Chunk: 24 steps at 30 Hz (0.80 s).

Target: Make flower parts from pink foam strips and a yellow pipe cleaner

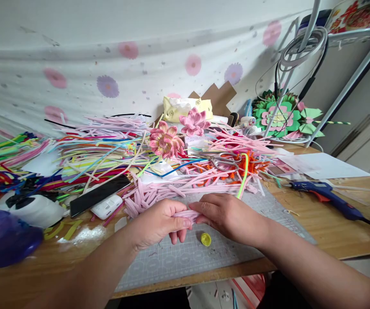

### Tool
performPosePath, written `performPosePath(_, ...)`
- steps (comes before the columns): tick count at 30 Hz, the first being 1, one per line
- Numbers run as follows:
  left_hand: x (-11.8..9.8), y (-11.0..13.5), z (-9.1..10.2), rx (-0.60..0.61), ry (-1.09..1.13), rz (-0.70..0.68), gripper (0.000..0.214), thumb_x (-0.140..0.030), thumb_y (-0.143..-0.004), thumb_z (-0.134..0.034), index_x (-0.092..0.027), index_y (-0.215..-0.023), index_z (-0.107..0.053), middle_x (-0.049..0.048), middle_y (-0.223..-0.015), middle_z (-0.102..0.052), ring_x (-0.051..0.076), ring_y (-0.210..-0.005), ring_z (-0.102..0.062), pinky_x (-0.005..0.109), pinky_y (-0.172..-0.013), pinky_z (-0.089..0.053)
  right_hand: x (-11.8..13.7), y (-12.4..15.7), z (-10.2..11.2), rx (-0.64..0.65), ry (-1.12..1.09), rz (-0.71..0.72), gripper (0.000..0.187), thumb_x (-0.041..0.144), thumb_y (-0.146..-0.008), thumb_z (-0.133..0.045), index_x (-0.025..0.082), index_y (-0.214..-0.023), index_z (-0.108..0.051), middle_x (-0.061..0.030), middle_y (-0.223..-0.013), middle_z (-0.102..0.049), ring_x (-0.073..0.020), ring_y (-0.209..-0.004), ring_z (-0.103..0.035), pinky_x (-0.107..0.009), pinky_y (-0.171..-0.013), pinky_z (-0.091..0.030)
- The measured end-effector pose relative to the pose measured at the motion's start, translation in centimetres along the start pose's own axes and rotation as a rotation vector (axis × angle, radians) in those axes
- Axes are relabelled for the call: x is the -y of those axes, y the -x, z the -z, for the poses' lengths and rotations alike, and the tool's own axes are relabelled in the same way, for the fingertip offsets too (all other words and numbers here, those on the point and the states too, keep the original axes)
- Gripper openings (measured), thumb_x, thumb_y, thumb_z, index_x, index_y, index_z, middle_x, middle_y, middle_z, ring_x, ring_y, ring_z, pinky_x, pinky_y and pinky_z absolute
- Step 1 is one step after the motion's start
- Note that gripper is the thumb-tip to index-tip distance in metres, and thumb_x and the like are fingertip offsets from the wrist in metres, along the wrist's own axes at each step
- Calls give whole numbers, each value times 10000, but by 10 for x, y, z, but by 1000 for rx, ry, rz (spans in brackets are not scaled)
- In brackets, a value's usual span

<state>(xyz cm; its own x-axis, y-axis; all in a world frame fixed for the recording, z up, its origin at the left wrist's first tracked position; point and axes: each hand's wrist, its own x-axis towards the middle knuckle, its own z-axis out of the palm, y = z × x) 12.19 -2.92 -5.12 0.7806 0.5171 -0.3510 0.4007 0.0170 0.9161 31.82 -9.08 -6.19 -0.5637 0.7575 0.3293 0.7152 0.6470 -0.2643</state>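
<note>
Between both hands runs a small bundle of pale pink pipe cleaners [187,216], held low over the grey cutting mat [159,266]. My left hand [164,221] pinches it between thumb and fingers. The fingers of my right hand [222,214] are closed over its other end, hiding that part. Just below the hands, a yellow coil [206,239] lies on the mat. Right behind them, many loose pink pipe cleaners [153,193] are heaped at the mat's far edge.
A blue glue gun [329,197] lies on the right, its cord trailing off the table. Scissors [220,161] rest on the pile behind. Two pink flowers [166,141] stand at the back. At left are a black phone [99,195] and a white case [107,207].
</note>
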Motion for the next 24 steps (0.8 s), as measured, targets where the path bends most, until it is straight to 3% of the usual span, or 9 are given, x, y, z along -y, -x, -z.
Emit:
performPosePath(6,-3,1,-3,-32,-181,10,225,-357,-785,-540,-153,-694,-571,17,-642,-639,121,-548,-558,216,-505,-397,4,-6,-2,100,173,-1,244,231,-947,-370,147,-848,-576,-43,-766,-593,-138,-634,-517,-264,-557,-325)
performPosePath(11,-8,-2,-6,-12,-237,28,291,-411,-803,-497,-151,-724,-604,42,-687,-671,144,-579,-601,234,-526,-429,2,-6,-3,148,147,-16,217,216,-935,-387,150,-813,-553,-37,-766,-599,-134,-628,-518,-254,-544,-306)
performPosePath(17,-5,-4,-6,44,-84,7,297,-415,-792,-534,-147,-688,-604,13,-603,-619,122,-535,-578,225,-523,-443,5,-4,7,149,-97,-60,212,250,-930,-411,150,-831,-569,-33,-786,-597,-123,-674,-530,-218,-579,-342)
performPosePath(24,-12,-1,-5,63,-24,-12,272,-423,-720,-631,-154,-712,-591,11,-657,-638,125,-580,-580,235,-569,-446,6,-4,8,146,-27,-52,194,215,-905,-416,158,-773,-546,-19,-714,-571,-118,-605,-477,-235,-542,-295)
